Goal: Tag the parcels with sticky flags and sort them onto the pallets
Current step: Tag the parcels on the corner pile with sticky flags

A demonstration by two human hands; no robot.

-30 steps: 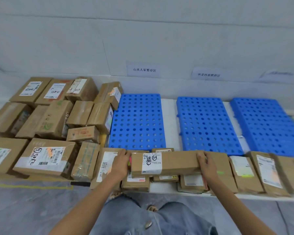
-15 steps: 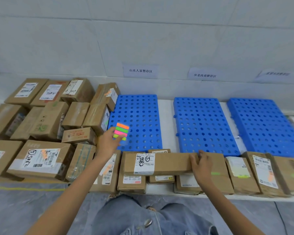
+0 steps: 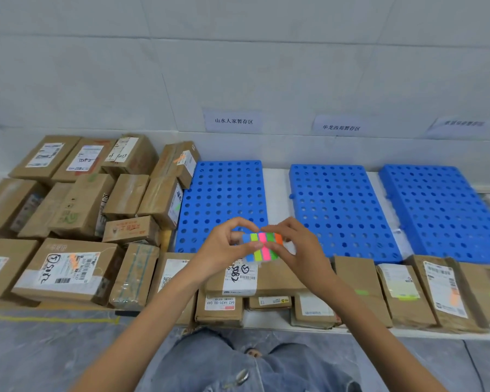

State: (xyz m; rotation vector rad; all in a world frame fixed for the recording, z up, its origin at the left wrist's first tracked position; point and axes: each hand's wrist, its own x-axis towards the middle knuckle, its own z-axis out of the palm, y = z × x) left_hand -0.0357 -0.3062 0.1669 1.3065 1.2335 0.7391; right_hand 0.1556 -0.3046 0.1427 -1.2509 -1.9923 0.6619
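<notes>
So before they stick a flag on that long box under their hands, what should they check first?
1. Grip on the flag pad: ok, the left hand and the right hand both pinch it.
2. One flag peeled free: cannot tell, the fingers cover that edge.
3. Long parcel within reach: ok, it lies just beneath the hands, label up.
4. Bare cardboard for a flag: ok, to the right of its white label.
5. Room on the left blue pallet: ok, no parcel shows on it.
6. Which pallet it belongs on: cannot tell, the label's print is too small to match with a wall sign.
</notes>
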